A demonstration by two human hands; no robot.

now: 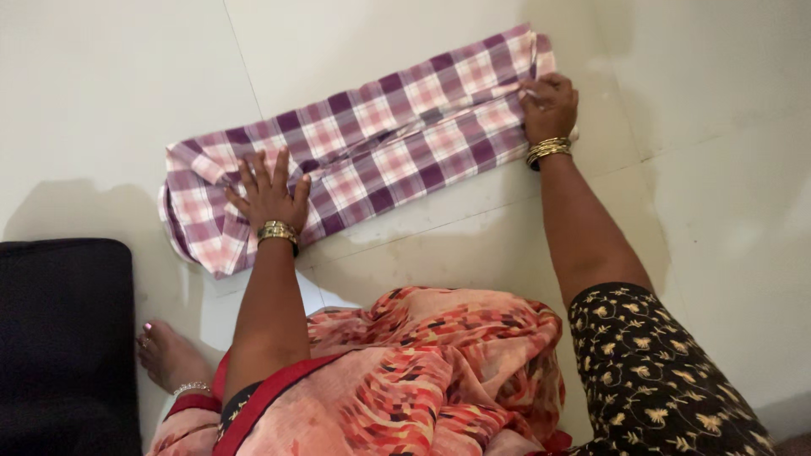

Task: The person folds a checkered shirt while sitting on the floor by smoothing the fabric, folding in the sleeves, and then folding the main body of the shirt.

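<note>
Cloth (380, 143): purple, pink and white checks, folded into a long band, lying flat on the pale tiled floor (127, 84), running from lower left up to upper right. Left end rumpled, with a loose fold turned up at the near corner; right end squared off near a tile joint.

Left hand (269, 192): palm down on the left part of the cloth, fingers (253, 173) spread wide and flat, pressing rather than holding anything. Gold bangles (277, 230) at the wrist.

Right hand (549, 103): at the far right end of the cloth, fingers curled in, tips pinching the folded edge. More gold bangles (547, 149) at that wrist, just over the cloth's near edge.

Both arms stretched forward, well apart, one at each end of the band.

Nearer the camera: draped sari (422, 371) in orange, pink and red print, covering the lap; black sleeve (650, 371) with gold flower embroidery on the right arm. Bare foot (169, 355) with an anklet at lower left, resting on the floor. Beside it, a black cushioned seat (63, 338) filling the lower left corner.
</note>
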